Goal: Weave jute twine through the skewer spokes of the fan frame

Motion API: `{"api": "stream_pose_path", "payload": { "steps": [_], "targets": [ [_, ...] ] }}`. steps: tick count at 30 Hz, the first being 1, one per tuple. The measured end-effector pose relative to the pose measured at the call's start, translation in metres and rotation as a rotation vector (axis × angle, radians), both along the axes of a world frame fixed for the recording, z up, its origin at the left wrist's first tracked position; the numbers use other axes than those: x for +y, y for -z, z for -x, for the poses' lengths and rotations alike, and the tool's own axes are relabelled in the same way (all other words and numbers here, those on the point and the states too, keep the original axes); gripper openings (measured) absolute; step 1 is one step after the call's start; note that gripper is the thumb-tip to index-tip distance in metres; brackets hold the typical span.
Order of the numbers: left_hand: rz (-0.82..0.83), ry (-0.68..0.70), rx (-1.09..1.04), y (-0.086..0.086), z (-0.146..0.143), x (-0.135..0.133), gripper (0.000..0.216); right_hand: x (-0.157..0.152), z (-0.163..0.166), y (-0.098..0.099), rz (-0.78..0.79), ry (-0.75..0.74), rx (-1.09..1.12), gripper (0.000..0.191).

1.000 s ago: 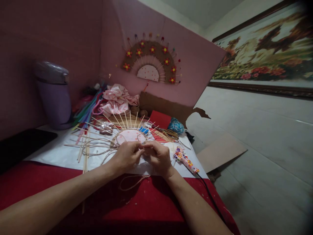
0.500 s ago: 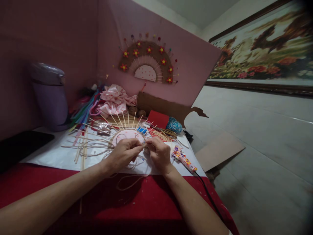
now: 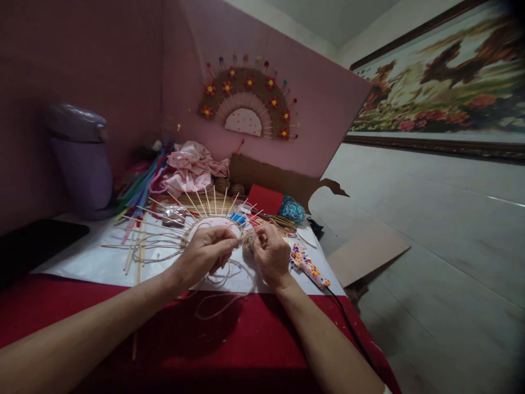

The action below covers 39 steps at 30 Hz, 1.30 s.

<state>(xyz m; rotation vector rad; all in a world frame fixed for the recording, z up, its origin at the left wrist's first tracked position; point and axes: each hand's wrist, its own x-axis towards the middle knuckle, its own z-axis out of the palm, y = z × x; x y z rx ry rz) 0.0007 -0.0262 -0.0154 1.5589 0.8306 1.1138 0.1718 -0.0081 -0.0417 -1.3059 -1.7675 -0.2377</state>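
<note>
A half-round pink card with wooden sticks fanning out of it [image 3: 209, 210] lies on white paper [image 3: 82, 257] on a red tablecloth [image 3: 229, 339]. My left hand [image 3: 205, 254] is closed in a pinch on a strand of jute twine [image 3: 219, 298] at the card's front edge. My right hand [image 3: 270, 253] is closed around a small ball of the same twine [image 3: 247, 241], just to the right of the card. Loose twine trails off the paper onto the red cloth below both hands.
A spotted glue gun [image 3: 307, 265] with a black cord lies right of my right hand. Behind are pink cloth [image 3: 192, 164], coloured pipe cleaners [image 3: 141, 186], a red card [image 3: 266, 198], a blue bundle [image 3: 292, 209], a purple jar [image 3: 80, 161] at left, and a finished fan [image 3: 246, 104] on the pink board.
My right hand has shifted up and back a little and now shows the twine ball in its fingers. My left hand stays pinched on the strand at the card's edge.
</note>
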Motion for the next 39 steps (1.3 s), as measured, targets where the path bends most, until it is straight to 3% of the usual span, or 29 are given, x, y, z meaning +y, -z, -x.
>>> {"api": "stream_pose_path", "payload": {
  "steps": [3,9,12,15,17,21,24,28,31,34,39],
  "targets": [
    [-0.055,-0.126,0.134,0.000,0.002,0.004,0.025,0.001,-0.001,0.003,0.040,-0.091,0.110,0.009],
    [-0.390,-0.287,0.640,0.014,0.006,0.012,0.020,0.001,0.001,0.005,0.124,-0.280,0.317,0.011],
    [-0.496,-0.361,0.654,0.015,0.007,0.010,0.016,0.002,0.001,0.004,0.092,-0.264,0.368,0.012],
    [-0.609,-0.394,0.450,0.009,0.004,0.006,0.016,0.001,0.001,0.005,0.078,-0.266,0.314,0.011],
    [-0.524,-0.302,0.288,0.006,0.001,0.002,0.017,-0.001,0.001,0.006,0.054,-0.273,0.219,0.009],
    [-0.047,-0.002,0.088,0.006,-0.008,-0.001,0.021,-0.006,0.003,0.005,-0.007,-0.280,0.043,0.008],
    [0.196,0.105,-0.046,0.010,-0.010,-0.001,0.027,-0.008,0.004,0.003,-0.003,-0.263,-0.017,0.011],
    [0.473,0.352,-0.134,0.013,-0.008,-0.001,0.034,-0.010,0.004,0.002,-0.004,-0.219,-0.067,0.012],
    [0.481,0.401,-0.177,0.015,-0.008,0.000,0.033,-0.009,0.004,0.002,-0.008,-0.207,-0.083,0.013],
    [0.397,0.359,-0.111,0.013,-0.008,0.000,0.023,-0.009,0.004,0.002,0.000,-0.177,-0.104,0.014],
    [0.300,0.291,0.007,0.009,-0.010,-0.005,0.024,-0.009,0.005,-0.003,0.074,0.013,-0.223,0.014]
  ]
}}
